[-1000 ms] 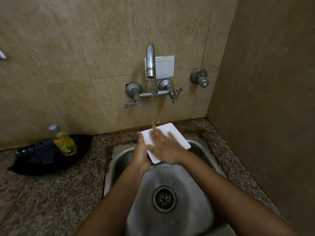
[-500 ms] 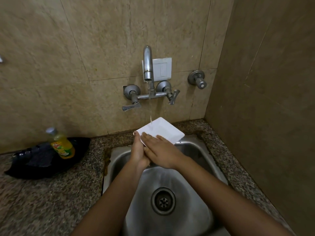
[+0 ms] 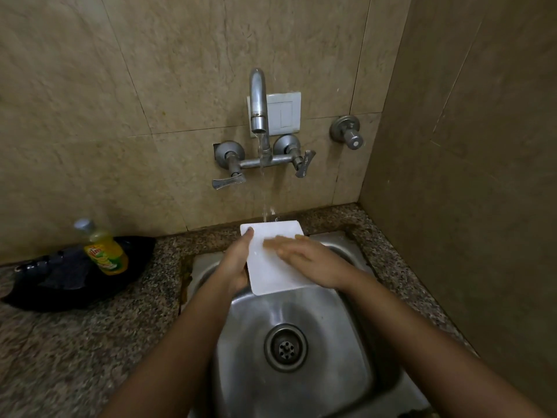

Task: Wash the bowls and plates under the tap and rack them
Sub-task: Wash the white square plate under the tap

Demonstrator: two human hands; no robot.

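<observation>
White plate (image 3: pixel 271 276) under running tap (image 3: pixel 258 101): left grip (image 3: pixel 235 267) clasps its edge; right grip (image 3: pixel 307 260), blurred, apparently flat on top.

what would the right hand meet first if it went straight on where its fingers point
Likely the left hand, thumb hooked over the white plate; the right hand lies flat on it, fingers pointing that way.

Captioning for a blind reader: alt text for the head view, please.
Over a steel sink, the left hand grips a white square plate by its left edge while the right hand lies flat on its face, under water from a wall tap. A yellow soap bottle stands to the left.
</observation>
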